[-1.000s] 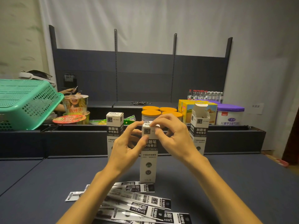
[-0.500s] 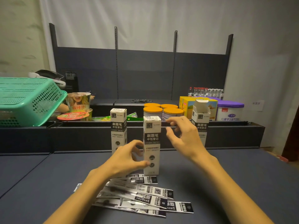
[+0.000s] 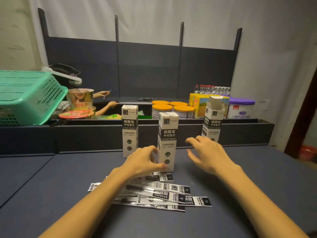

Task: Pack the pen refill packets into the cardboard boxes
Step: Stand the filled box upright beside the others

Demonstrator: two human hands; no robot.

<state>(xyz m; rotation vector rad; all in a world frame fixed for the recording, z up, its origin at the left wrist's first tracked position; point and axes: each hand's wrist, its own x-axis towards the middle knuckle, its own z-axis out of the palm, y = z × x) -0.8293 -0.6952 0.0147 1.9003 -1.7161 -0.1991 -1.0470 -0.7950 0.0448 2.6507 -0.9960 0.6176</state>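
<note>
Hiding some refill packets [image 3: 159, 194], left hand [image 3: 144, 162] grips middle box [image 3: 167, 141].

green basket [image 3: 25, 98] cropped left, bottle labels [image 3: 211, 90] unreadable

Three tall white-and-black cardboard boxes are stood upright on the dark table [image 3: 257, 177]. The middle box [image 3: 167, 141], with its top flap shut, is gripped near its base by the left hand [image 3: 143, 163], thumb and fingers curled round it. The right hand [image 3: 208, 154] is held apart from that box, just to its right, fingers loosely spread. The left box [image 3: 129, 130] is closed as well; the right box [image 3: 212, 121] is seen with its top flap raised. Pen refill packets [image 3: 154, 194] are fanned flat on the table under the left forearm. A green basket [image 3: 29, 98] and orange-lidded tins [image 3: 171, 109] are set on the ledge behind.
</note>
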